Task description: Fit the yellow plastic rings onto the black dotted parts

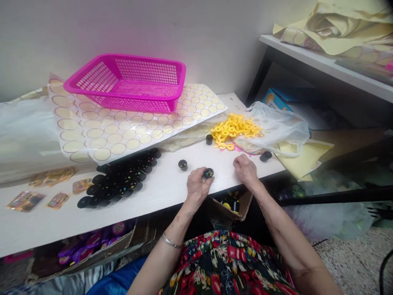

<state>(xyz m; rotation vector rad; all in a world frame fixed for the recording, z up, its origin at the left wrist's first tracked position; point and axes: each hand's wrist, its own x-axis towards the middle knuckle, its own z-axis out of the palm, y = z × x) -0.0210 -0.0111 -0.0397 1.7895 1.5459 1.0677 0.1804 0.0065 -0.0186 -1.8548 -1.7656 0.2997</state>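
My left hand [198,186] is closed around a small black round pot [209,173] with coloured bits showing in its top, at the front part of the white table. To its right, my right hand [245,171] has its fingers curled together near the table's edge; whatever they may hold is hidden. Another black pot [183,165] stands just left of my left hand. Behind the hands are a third pot [209,139] and a heap of yellow plastic ring pieces [235,128]. One more black pot [265,156] lies tipped right of my right hand.
Rows of black pots [119,180] stand at the left, beside printed cards [26,201]. A pink basket [124,98] rests on sticker sheets [132,133] at the back. A clear plastic bag [279,125] lies right. Below the edge is a cardboard box [245,207].
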